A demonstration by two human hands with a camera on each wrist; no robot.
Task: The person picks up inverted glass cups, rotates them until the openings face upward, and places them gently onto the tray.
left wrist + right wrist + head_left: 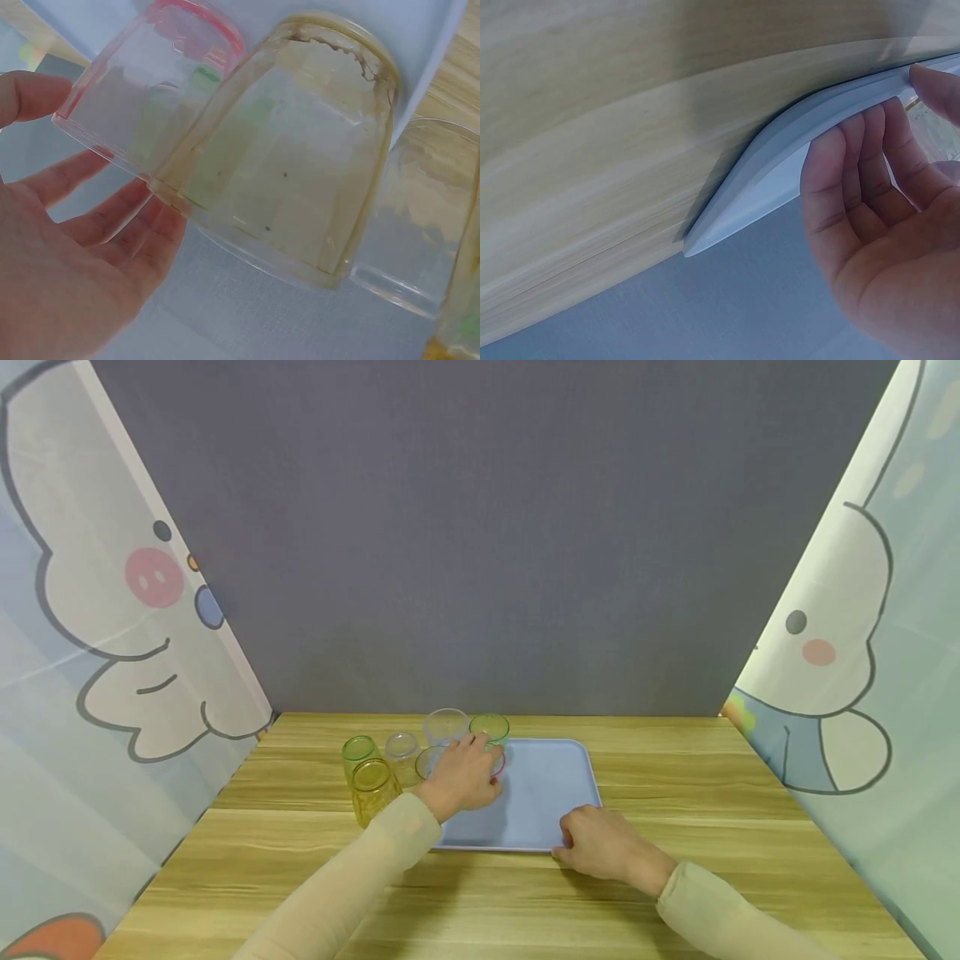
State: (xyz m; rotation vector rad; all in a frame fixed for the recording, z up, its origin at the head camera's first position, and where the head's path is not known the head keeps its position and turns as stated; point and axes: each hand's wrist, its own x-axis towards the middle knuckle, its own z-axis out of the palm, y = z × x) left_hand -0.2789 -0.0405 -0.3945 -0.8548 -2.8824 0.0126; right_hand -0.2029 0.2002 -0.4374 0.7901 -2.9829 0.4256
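At the middle of the head view, the left hand (463, 774) reaches over a red-rimmed cup (154, 90) at the blue tray's (551, 793) left edge, fingers relaxed beside it, gripping nothing. Lower right, the right hand (603, 845) grips the tray's near corner. Green (490, 727), yellow (372, 787) and clear cups (444, 725) cluster left on the wooden table (675, 777).

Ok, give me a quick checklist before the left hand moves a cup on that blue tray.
1. Left hand at the clear red-rimmed plastic cup: ok.
2. Fingers closed around that cup: not ok, they look relaxed.
3. Right hand steadying the light blue plastic tray at its near corner: ok.
4. Tray flat on the wooden table: cannot tell.
5. Clear yellow-rimmed cup apart from the red-rimmed one: not ok, they overlap.
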